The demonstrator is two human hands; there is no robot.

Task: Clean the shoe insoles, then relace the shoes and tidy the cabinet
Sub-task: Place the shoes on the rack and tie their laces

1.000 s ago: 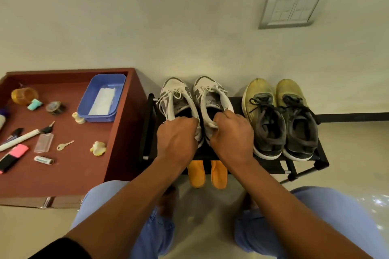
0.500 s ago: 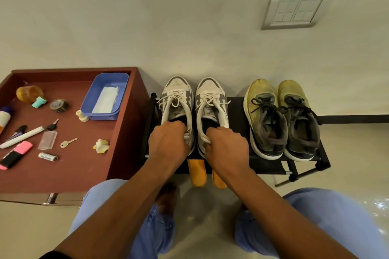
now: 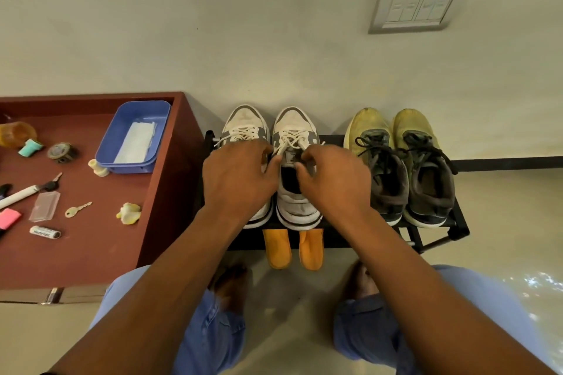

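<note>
Relacing step, white shoe (image 3: 297,192), frame centre
Left hand (image 3: 237,179), right hand (image 3: 332,183) pinching laces (image 3: 289,138); next likely tightening evenly

Bare forearms, bare feet (image 3: 231,286); light blue trousers (image 3: 210,341) rolled above ankles.

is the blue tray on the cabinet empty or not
Not empty: a white folded cloth or paper lies inside the blue tray.

Both hands, left (image 3: 237,175) and right (image 3: 333,179), reach forward, fingers curled.
</note>
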